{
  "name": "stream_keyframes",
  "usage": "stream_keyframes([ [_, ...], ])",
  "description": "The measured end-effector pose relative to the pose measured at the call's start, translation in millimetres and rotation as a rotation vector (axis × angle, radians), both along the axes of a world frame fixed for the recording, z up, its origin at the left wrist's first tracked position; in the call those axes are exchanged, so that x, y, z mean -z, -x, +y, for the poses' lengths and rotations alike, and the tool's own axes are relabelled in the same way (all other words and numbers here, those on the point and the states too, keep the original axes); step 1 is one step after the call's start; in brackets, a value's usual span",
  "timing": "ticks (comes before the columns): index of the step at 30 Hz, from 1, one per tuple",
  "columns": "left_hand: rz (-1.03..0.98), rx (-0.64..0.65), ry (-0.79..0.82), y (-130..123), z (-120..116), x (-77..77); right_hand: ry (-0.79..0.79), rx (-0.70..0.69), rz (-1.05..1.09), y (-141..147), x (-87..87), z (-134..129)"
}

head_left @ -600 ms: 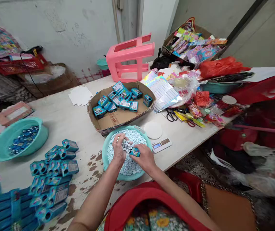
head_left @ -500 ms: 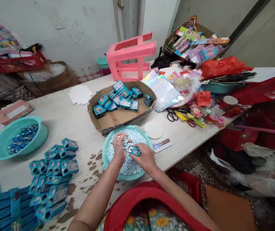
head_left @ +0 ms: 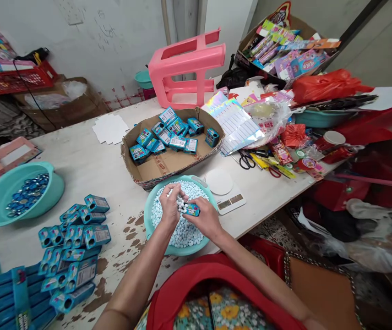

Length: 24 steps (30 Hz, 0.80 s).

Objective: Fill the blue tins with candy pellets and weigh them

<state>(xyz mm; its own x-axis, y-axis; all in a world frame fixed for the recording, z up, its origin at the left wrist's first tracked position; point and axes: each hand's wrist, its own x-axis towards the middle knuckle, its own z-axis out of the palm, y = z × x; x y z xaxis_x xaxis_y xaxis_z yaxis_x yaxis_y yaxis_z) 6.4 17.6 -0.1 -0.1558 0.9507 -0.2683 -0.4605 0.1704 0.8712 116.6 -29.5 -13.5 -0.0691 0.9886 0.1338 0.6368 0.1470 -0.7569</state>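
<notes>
A turquoise basin [head_left: 147,224] full of pale blue and white candy pellets [head_left: 186,234] stands right in front of me. Over it, my left hand [head_left: 170,204] is cupped around a small heap of the pellets. My right hand [head_left: 205,216] grips a small blue candy box [head_left: 192,209], held tilted with one end against the pellets in my left hand. Behind the basin, a shallow cardboard tray [head_left: 155,173] holds several blue boxes [head_left: 178,143] of the same kind. More blue boxes [head_left: 75,247] are stacked on the table to the left.
A kitchen scale [head_left: 230,201] with a round white plate sits right of the basin. At far left stands another turquoise basin [head_left: 53,188] with shiny blue pieces. A pink stool [head_left: 187,68] lies on its side at the back. Scissors [head_left: 247,160] and packaging crowd the right.
My left hand has closed in on the candy box, and the box end now meets the pellets in it. The camera view has shifted slightly.
</notes>
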Motion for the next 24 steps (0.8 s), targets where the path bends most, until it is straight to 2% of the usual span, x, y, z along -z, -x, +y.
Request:
stream_keyframes([
  [6,0.061,0.002,-0.012,-2.7,5.1,-0.4,0.013,-0.009,-0.057,0.6,-4.0,6.2],
  [11,0.135,-0.074,-0.051,-1.2,6.2,1.4,-0.006,-0.02,-0.071,1.8,-4.3,6.3],
  [20,0.086,-0.026,-0.064,-7.4,1.6,1.4,-0.003,0.078,0.054,-3.1,0.9,4.2],
  [24,0.078,0.001,-0.04,-10.4,1.5,2.1,0.03,0.075,0.063,-5.2,2.8,3.3],
])
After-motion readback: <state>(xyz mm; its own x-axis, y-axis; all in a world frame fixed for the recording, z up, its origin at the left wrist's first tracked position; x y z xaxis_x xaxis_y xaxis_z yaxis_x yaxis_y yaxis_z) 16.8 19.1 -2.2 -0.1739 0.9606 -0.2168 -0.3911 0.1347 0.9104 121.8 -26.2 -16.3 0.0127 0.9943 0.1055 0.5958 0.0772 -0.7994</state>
